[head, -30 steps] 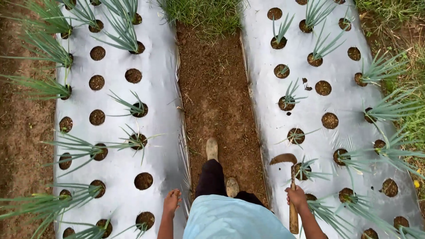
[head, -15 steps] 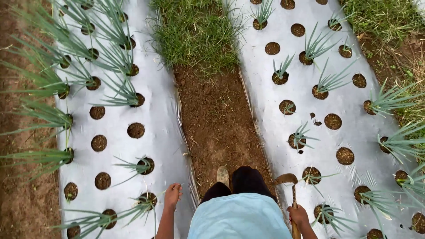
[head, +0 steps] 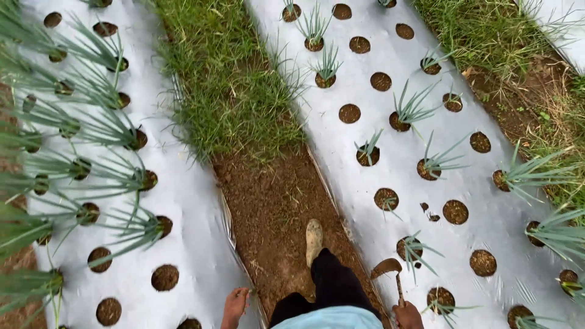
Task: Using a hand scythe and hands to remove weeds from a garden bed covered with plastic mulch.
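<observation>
My right hand (head: pixel 407 315) shows at the bottom edge, gripping the wooden handle of a small hoe (head: pixel 390 272) whose rusty blade points up over the edge of the right plastic sheet. My left hand (head: pixel 235 304) hangs empty at the bottom left of the dirt path, fingers loosely apart, next to the left sheet's edge. My dark trousers and one muddy boot (head: pixel 313 239) stand on the bare soil path (head: pixel 274 201) between the two beds.
Silver plastic mulch (head: pixel 183 189) covers beds left and right, punched with round soil holes. Green onion-like plants (head: pixel 414 109) grow from many holes. Thick grass (head: pixel 225 85) fills the path ahead. More grass and bare soil lie at the far right.
The view has moved forward along the path; the grass patch is closer. My boot has stepped ahead. The hoe stays in my right hand.
</observation>
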